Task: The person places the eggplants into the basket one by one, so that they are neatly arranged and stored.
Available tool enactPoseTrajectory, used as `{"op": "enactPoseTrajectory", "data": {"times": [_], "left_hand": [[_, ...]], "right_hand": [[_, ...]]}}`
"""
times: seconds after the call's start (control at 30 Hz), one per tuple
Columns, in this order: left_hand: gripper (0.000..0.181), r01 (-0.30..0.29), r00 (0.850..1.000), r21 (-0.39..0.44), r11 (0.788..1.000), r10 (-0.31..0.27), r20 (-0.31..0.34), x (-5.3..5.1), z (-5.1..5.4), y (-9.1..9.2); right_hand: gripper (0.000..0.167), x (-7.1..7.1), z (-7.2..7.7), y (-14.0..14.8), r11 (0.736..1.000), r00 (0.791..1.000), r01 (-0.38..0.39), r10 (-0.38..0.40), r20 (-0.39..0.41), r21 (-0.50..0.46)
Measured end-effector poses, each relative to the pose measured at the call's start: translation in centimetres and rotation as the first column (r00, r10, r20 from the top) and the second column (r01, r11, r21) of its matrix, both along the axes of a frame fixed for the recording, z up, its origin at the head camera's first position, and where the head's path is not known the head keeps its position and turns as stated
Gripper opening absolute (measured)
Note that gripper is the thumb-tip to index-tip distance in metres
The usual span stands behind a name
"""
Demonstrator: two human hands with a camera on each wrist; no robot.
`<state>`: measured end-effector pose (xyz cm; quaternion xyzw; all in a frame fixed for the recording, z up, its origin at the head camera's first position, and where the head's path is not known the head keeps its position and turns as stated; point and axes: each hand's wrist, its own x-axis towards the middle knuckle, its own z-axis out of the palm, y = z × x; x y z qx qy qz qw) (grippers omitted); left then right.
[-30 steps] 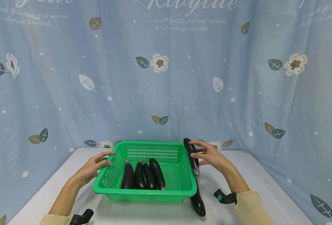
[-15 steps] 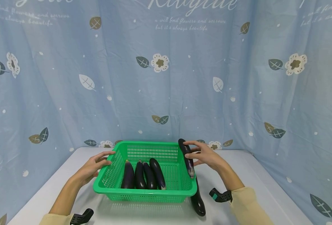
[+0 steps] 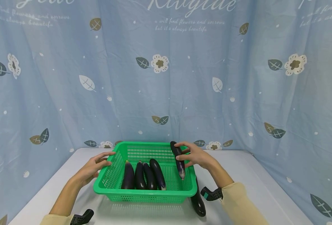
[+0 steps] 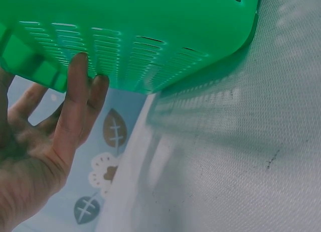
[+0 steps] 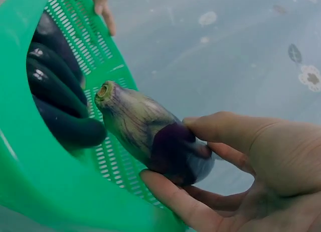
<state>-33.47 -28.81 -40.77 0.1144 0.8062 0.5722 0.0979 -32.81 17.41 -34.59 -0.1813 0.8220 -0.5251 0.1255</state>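
Note:
A green plastic basket (image 3: 147, 192) with slotted walls stands on the table. Several dark eggplants (image 3: 140, 176) lie side by side in its left and middle part. My right hand (image 3: 195, 155) holds another eggplant (image 3: 178, 159) between thumb and fingers, over the basket's right part; its pale stem end (image 5: 120, 101) points toward me. At the left rim, my left hand (image 3: 91, 168) grips the basket, its fingers (image 4: 77, 91) against the outer slotted wall and the thumb side over the rim. One more eggplant (image 3: 198, 201) rests on the table outside the basket's right front corner.
The white table (image 3: 239, 175) runs back to a blue curtain (image 3: 166, 93) with leaf and flower prints. Black wrist cameras (image 3: 212, 193) sit at both sleeves. The basket's raised rim surrounds the eggplants inside.
My right hand has carried its eggplant leftward from beside the basket's right rim to over the inside. My left hand, the basket and the other eggplants have stayed put.

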Motion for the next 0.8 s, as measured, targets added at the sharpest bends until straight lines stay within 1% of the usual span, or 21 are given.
{"op": "enactPoseTrajectory", "data": {"times": [0.1,0.3,0.6,0.8], "left_hand": [[0.06,0.002,1.0,-0.005,1.0,-0.002,-0.002,0.0,0.0,0.0],[0.06,0.001,1.0,-0.007,1.0,-0.001,0.001,-0.1,-0.1,0.0],[0.061,0.002,1.0,-0.008,1.0,-0.002,0.006,-0.2,0.0,0.1],[0.062,0.002,1.0,-0.005,1.0,-0.002,0.008,-0.2,0.0,0.1]], "right_hand": [[0.057,0.0,0.1,-0.5,1.0,1.0,-0.012,0.012,0.002,0.018],[0.057,0.0,0.4,-1.4,0.998,0.998,-0.049,0.047,0.032,0.048],[0.055,-0.3,0.6,-2.8,0.992,0.996,-0.05,0.042,0.075,0.113],[0.054,-0.7,0.4,-3.9,0.989,0.991,-0.069,0.054,0.121,0.129]]}}
